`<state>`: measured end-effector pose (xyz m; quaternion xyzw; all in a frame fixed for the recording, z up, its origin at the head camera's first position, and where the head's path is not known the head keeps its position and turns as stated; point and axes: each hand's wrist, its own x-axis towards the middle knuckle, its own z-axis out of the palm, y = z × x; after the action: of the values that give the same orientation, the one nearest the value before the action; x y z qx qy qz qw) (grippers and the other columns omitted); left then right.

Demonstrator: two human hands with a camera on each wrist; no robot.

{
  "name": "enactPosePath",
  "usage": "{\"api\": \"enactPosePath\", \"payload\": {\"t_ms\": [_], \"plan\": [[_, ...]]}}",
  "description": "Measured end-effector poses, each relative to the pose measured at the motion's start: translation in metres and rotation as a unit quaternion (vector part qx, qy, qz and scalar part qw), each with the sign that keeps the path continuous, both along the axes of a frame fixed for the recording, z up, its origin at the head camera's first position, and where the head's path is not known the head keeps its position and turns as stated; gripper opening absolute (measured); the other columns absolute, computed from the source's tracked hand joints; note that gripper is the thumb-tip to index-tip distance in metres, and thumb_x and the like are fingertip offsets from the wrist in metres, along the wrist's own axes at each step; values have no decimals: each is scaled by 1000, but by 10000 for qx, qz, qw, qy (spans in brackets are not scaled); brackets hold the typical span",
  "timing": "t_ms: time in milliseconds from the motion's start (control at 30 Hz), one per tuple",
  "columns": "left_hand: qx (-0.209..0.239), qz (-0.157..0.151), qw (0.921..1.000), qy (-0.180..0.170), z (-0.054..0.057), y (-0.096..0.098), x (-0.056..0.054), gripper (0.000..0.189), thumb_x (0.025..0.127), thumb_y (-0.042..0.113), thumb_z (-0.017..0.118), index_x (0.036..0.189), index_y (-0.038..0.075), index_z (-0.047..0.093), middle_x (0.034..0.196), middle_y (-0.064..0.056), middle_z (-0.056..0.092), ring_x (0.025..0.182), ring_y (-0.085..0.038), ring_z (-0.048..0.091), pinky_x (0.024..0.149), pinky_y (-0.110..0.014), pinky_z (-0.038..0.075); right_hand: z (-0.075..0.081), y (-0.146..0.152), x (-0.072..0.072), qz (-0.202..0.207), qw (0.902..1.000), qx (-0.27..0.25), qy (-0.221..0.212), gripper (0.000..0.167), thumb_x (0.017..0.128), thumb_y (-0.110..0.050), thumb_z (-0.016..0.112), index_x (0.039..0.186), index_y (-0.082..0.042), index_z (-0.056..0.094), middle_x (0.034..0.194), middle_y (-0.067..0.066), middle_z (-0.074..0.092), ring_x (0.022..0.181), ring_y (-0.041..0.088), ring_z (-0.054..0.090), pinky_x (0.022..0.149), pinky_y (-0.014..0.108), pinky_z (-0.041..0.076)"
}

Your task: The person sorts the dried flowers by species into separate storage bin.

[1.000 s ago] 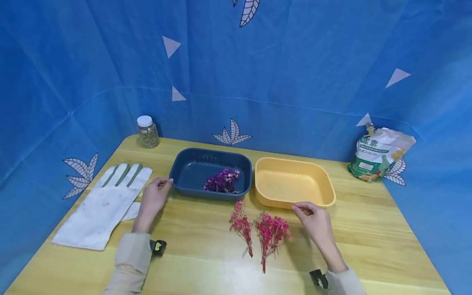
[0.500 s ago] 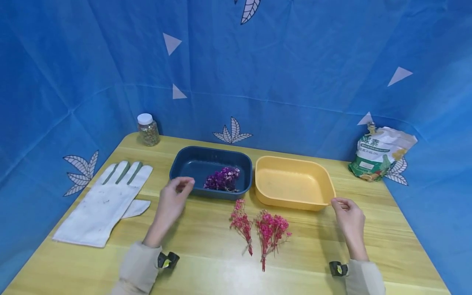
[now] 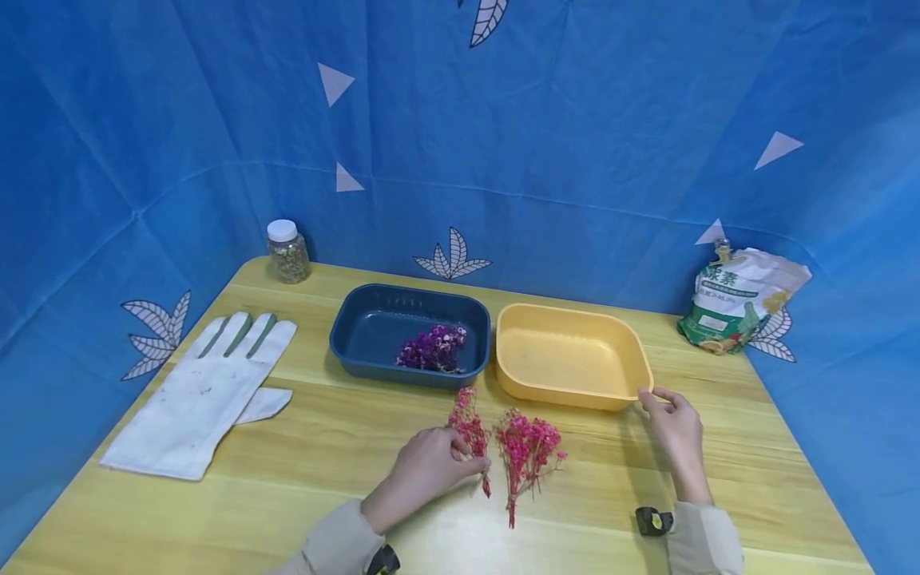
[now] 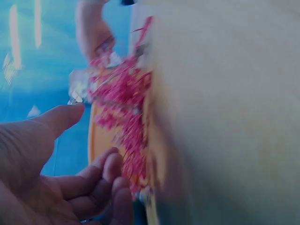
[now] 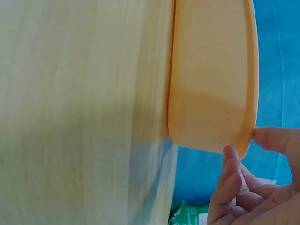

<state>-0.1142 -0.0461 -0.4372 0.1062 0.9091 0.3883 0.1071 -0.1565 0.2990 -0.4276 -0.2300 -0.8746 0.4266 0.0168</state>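
Note:
Over the stems of the smaller bunch of pink dried flowers [image 3: 467,422] is my left hand [image 3: 430,463]; in the left wrist view its thumb and fingers are spread apart, with the pink blooms beyond them. A larger pink bunch [image 3: 528,443], tied at the stems, lies just to the right. My right hand [image 3: 676,423] pinches the near right corner of the yellow tub [image 3: 564,359], thumb at the rim [image 5: 255,112] and curled fingers below it in the right wrist view. To the left, a dark blue tub [image 3: 370,331] contains purple dried flowers [image 3: 434,348].
White gloves [image 3: 197,407] with green finger stripes lie on the left of the wooden table [image 3: 345,447]. A white-capped jar [image 3: 289,254] stands at the back left, and a green and white bag [image 3: 740,299] at the back right. A blue curtain [image 3: 596,128] surrounds the table.
My left hand has left the blue tub and moved right and nearer to the smaller pink bunch. The right hand has shifted from the yellow tub's front edge to its near right corner.

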Motion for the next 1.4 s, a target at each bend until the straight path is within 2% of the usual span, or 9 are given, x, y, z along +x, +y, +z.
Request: {"api": "enactPosePath", "payload": {"t_ms": [133, 200, 300, 533, 833, 1000, 1100, 1233, 1400], "plan": [[-320, -198, 9993, 54, -8, 13, 3, 51, 76, 49, 74, 49, 16, 46, 47, 12, 34, 48, -8, 31, 44, -24, 27, 0, 1, 0, 37, 10000, 8, -36, 69, 95, -49, 48, 136, 6, 43, 116, 24, 62, 103, 33, 56, 68, 27, 42], [-335, -292, 9990, 48, -10, 17, 3, 59, 76, 47, 75, 44, 18, 34, 43, 11, 20, 45, -8, 20, 42, -23, 19, 0, 1, 0, 26, 10000, 50, -47, 68, 95, -49, 48, 135, 6, 44, 115, 24, 62, 100, 31, 57, 67, 26, 43], [-377, -378, 9985, 141, -12, 20, 3, 60, 77, 39, 76, 43, 20, 30, 42, 13, 15, 44, -6, 17, 41, -21, 17, 0, 2, 0, 37, 10000, 43, -63, 68, 95, -49, 49, 135, 6, 44, 115, 23, 62, 98, 29, 57, 65, 26, 43], [-359, -362, 9985, 201, -11, 18, 0, 54, 82, 23, 70, 42, 21, 33, 41, 13, 20, 43, -6, 20, 42, -21, 21, 1, 3, 0, 39, 9999, -50, -81, 69, 94, -50, 49, 135, 5, 44, 115, 23, 62, 101, 31, 58, 67, 25, 43], [-679, -12, 9977, 83, -9, 5, -1, 52, 83, 21, 67, 45, 19, 32, 44, 9, 20, 44, -8, 22, 42, -23, 22, 1, 3, 1, -24, 10000, 32, -46, 63, 94, -47, 52, 132, 4, 49, 111, 21, 64, 86, 16, 59, 65, 23, 43], [-739, -83, 9972, -24, -8, 2, -1, 52, 78, 21, 73, 43, 19, 34, 42, 11, 21, 43, -7, 22, 42, -22, 22, 1, 3, 2, 34, 10000, 17, -33, 65, 94, -47, 51, 132, 5, 47, 112, 22, 64, 89, 21, 59, 66, 24, 43], [-813, -143, 9966, -5, -9, 2, 0, 50, 76, 11, 69, 44, 19, 31, 44, 11, 17, 45, -7, 19, 43, -22, 20, 1, 3, 2, 80, 9999, -10, -61, 65, 95, -47, 50, 133, 5, 46, 113, 22, 63, 92, 23, 59, 67, 25, 43], [-795, -180, 9966, 109, -8, 1, 0, 47, 73, 3, 62, 47, 19, 26, 48, 9, 14, 48, -8, 16, 45, -23, 17, 1, 3, 1, 49, 10000, 34, -21, 63, 95, -46, 52, 131, 5, 48, 109, 20, 66, 86, 17, 60, 66, 24, 43], [-634, 3, 9976, 267, -2, -3, -2, 33, 75, 9, 67, 53, 17, 44, 51, 10, 36, 49, -7, 33, 47, -25, 28, 0, 4, 0, 88, 9999, -17, -55, 65, 95, -48, 50, 133, 5, 47, 114, 22, 64, 94, 27, 60, 68, 25, 43]]}}
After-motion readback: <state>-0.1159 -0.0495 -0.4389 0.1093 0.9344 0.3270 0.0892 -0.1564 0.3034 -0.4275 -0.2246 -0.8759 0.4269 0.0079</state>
